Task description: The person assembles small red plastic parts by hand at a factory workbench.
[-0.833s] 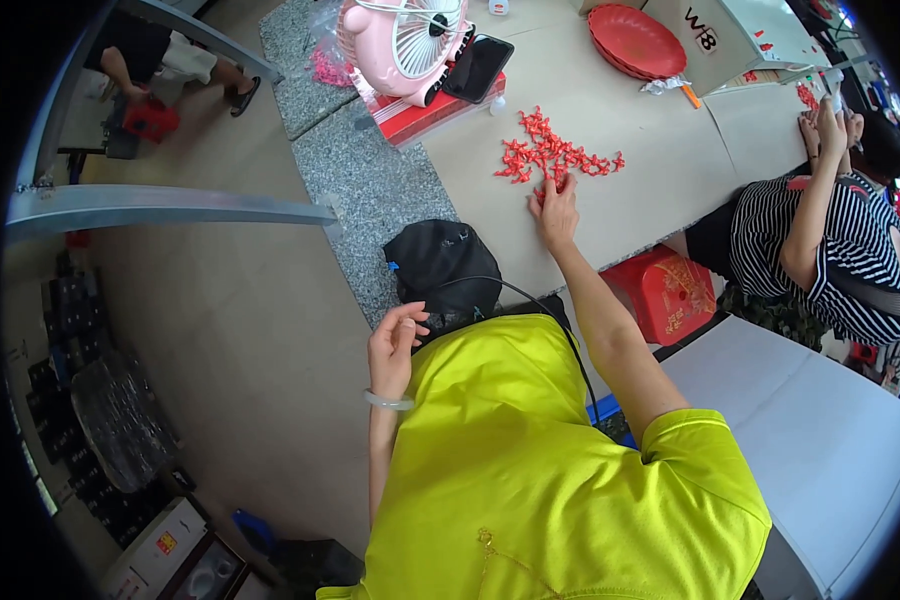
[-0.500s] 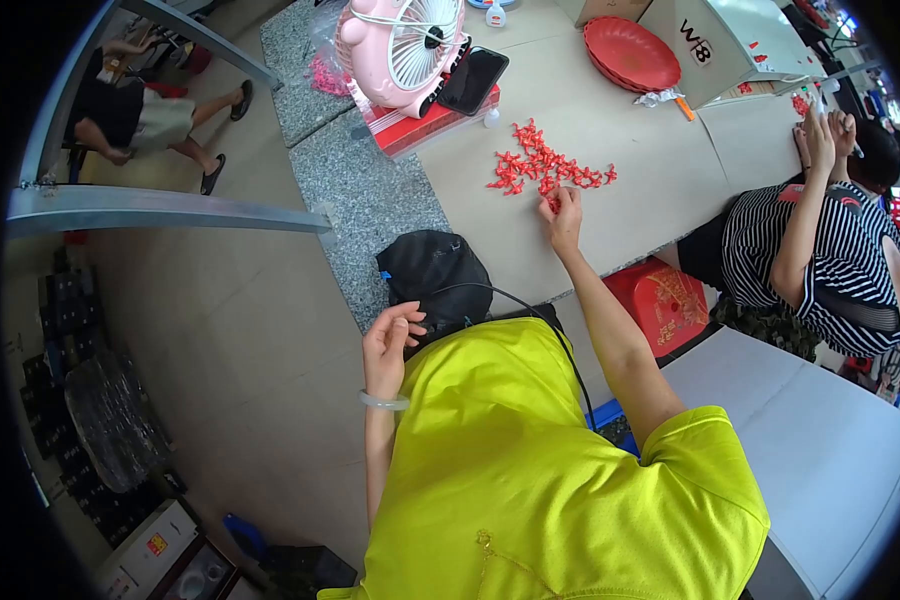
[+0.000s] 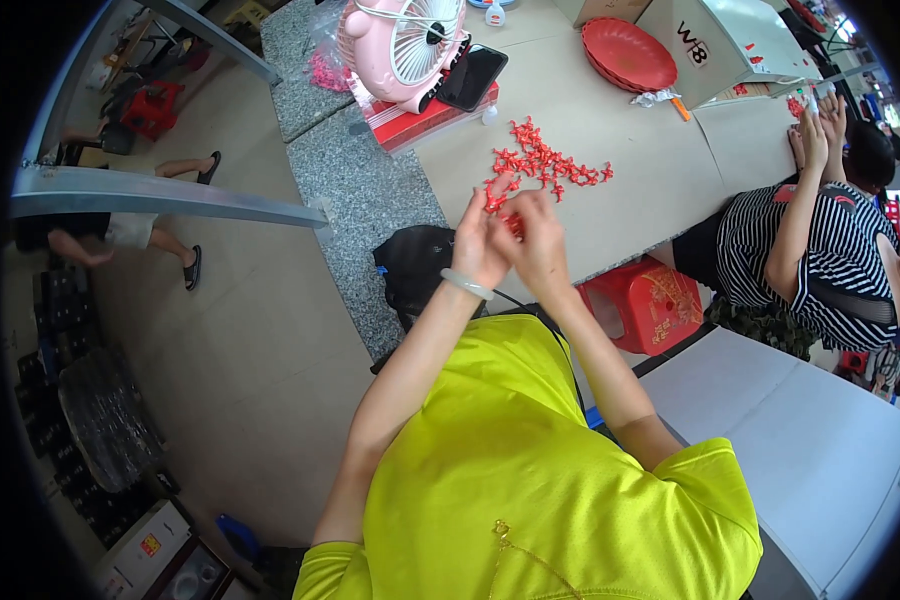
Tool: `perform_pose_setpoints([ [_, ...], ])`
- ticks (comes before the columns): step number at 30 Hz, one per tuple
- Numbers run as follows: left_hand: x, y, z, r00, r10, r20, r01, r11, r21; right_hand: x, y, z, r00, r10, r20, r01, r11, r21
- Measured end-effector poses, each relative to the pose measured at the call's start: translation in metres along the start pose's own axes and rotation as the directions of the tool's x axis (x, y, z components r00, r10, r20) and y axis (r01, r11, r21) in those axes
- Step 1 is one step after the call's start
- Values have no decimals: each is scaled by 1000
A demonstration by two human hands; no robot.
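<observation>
My left hand (image 3: 478, 243) and my right hand (image 3: 536, 243) meet over the near edge of the table. Small red knobbly pieces (image 3: 495, 196) show at the fingers of my left hand, which are bent around them. The fingers of my right hand are curled together against it, with a bit of red between the two hands; their exact grip is partly hidden. Just beyond lies a loose pile of the same red pieces (image 3: 545, 157) on the tabletop. A black bag (image 3: 413, 262) rests at the table edge, close to my left wrist.
A pink fan (image 3: 395, 50) and a black phone (image 3: 473, 78) sit on a red box (image 3: 440, 118). Farther right are a red scalloped plate (image 3: 630, 55) and a white box (image 3: 735, 50). A co-worker in a striped top (image 3: 800, 255) sits at right, near a red stool (image 3: 658, 303).
My right hand has drawn back from the pile with red pieces. My left hand has come up from beside the bag to meet it. The walking person at left has moved nearer.
</observation>
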State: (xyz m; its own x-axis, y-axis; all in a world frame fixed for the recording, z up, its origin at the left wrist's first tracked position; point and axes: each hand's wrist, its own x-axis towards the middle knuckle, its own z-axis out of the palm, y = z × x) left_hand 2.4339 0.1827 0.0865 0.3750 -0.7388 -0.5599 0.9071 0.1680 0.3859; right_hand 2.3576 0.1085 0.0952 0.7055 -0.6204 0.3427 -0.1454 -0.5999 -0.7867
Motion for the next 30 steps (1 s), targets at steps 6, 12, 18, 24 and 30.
perform_pose_setpoints([
  [6,-27,-5,27,876,-30,481,254,876,-410,0,-58,-7,992,15,-124,-38,982,-187],
  [12,-23,-1,-24,947,90,309,55,900,-432,-3,-65,6,973,-186,-135,171,979,-114],
  [18,-42,3,-26,944,106,313,88,832,-548,-9,-66,10,955,-279,-98,273,960,-64],
  [24,-47,8,-31,972,71,224,52,865,-499,-7,-74,1,983,-146,-108,163,974,160],
  [30,-61,19,-38,955,-53,291,176,893,-414,-9,-78,-17,898,413,154,-361,488,795],
])
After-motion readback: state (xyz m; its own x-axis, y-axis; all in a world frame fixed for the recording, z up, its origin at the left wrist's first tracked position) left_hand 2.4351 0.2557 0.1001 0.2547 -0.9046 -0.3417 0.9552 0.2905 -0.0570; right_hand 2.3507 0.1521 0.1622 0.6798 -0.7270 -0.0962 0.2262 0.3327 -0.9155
